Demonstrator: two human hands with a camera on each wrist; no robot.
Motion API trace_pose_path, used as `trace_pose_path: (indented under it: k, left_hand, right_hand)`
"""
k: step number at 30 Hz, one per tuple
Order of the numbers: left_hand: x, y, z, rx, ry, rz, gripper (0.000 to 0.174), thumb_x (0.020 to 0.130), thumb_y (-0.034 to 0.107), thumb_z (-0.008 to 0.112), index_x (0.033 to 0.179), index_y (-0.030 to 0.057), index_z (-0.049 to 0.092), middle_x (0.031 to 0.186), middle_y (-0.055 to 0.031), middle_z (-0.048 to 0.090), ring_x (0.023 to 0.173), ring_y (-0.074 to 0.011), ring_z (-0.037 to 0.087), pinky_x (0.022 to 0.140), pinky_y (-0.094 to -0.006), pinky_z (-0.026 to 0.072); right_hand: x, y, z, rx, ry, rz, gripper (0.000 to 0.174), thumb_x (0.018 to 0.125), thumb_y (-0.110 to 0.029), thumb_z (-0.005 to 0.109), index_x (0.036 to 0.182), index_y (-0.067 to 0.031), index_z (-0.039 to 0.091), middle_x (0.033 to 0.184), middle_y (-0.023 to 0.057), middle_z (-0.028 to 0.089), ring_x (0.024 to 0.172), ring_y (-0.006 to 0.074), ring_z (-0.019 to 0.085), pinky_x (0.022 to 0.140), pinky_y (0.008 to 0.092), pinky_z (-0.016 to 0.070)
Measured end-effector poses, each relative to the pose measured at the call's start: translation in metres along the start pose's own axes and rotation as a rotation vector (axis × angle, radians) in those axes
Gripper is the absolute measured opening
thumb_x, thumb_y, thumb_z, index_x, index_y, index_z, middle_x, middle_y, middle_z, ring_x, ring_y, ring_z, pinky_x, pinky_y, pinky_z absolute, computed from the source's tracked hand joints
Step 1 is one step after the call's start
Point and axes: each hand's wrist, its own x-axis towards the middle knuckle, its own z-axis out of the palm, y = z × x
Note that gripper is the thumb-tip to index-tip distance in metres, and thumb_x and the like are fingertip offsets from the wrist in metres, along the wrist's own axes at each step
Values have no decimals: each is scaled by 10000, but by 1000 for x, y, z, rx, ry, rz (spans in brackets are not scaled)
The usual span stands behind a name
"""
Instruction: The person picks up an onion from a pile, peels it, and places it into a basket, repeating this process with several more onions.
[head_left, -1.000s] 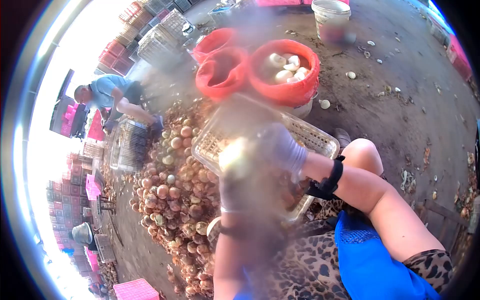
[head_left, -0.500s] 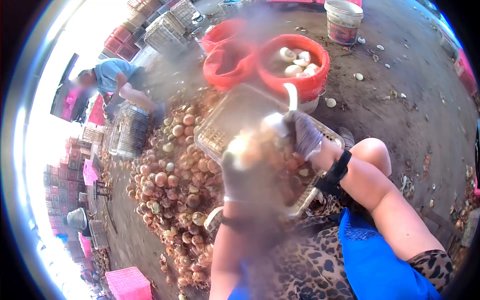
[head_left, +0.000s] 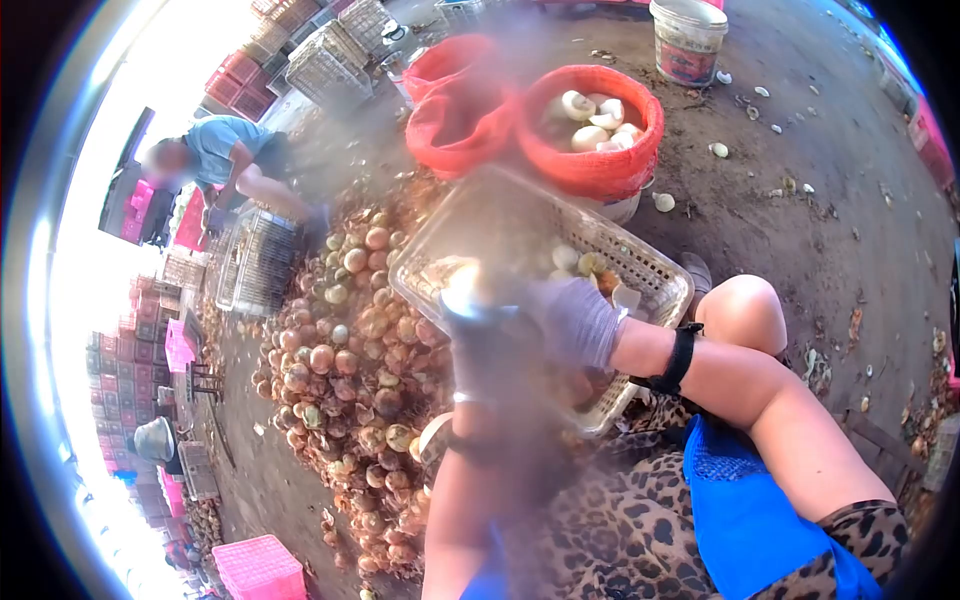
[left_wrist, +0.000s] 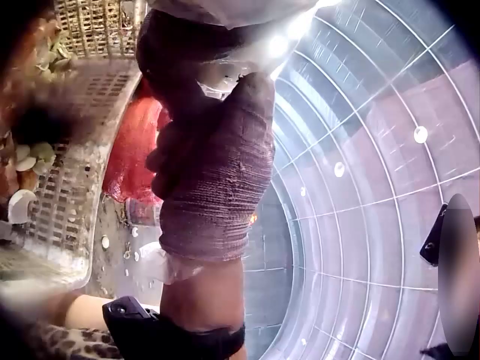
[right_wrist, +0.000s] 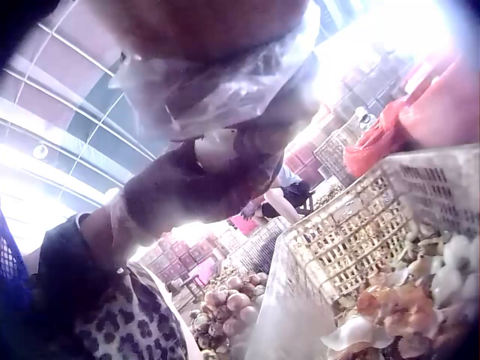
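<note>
A pale peeled onion (right_wrist: pixel 215 148) sits in my gloved left hand (head_left: pixel 478 345), whose fingers curl round it. The head view blurs this spot with glare. My gloved right hand (head_left: pixel 578 318) meets the left one over the crate, fingers curled and thumb at the onion, as the left wrist view shows from the side. Whether a tool lies inside the right fist I cannot tell. Below both hands is a whitish plastic crate (head_left: pixel 640 262) with peeled onion layers, brown skins (right_wrist: pixel 397 304) and pale onion pieces (right_wrist: pixel 450 277) inside.
A heap of unpeeled onions (head_left: pixel 350 370) lies left of the crate. Beyond it stands a red-lined bucket (head_left: pixel 640 165) of peeled onions, beside more red bags (head_left: pixel 455 150). Another person (head_left: pixel 225 160) works at a grey crate (head_left: pixel 258 262). A pink crate (head_left: pixel 258 570) stands lower left.
Half a second ago my right hand was farther right, with a white curved piece at its fingers. It has come back left to the onion; the left hand stays nearly still.
</note>
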Motion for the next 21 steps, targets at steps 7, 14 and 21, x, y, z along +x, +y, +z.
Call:
trace_pose_path:
  k: [7, 14, 21]
  left_hand:
    - [-4, -20, 38, 407, 208, 210, 487, 802, 356, 632, 1150, 48, 484, 1071, -76, 552, 869, -188, 578, 703, -275, 515]
    - [-9, -11, 15, 383, 14, 91, 684, 720, 513, 668, 1181, 40, 492, 1099, -107, 545, 1003, -223, 528, 891, -395, 444]
    - [-23, -4, 27, 690, 137, 294, 648, 724, 467, 648, 1185, 41, 488, 1115, -114, 535, 1004, -255, 532, 899, -409, 449]
  right_hand:
    - [3, -10, -9, 135, 181, 145, 375, 841, -98, 559, 1216, -88, 560, 918, 110, 642, 823, 258, 626, 669, 338, 503]
    - [10, 28, -34, 237, 67, 552, 206, 864, -93, 511, 1033, -99, 628, 910, 86, 640, 872, 206, 615, 740, 302, 503]
    - [17, -10, -45, 648, 87, 323, 238, 889, -160, 530, 1098, -49, 559, 896, 76, 634, 813, 138, 598, 723, 270, 500]
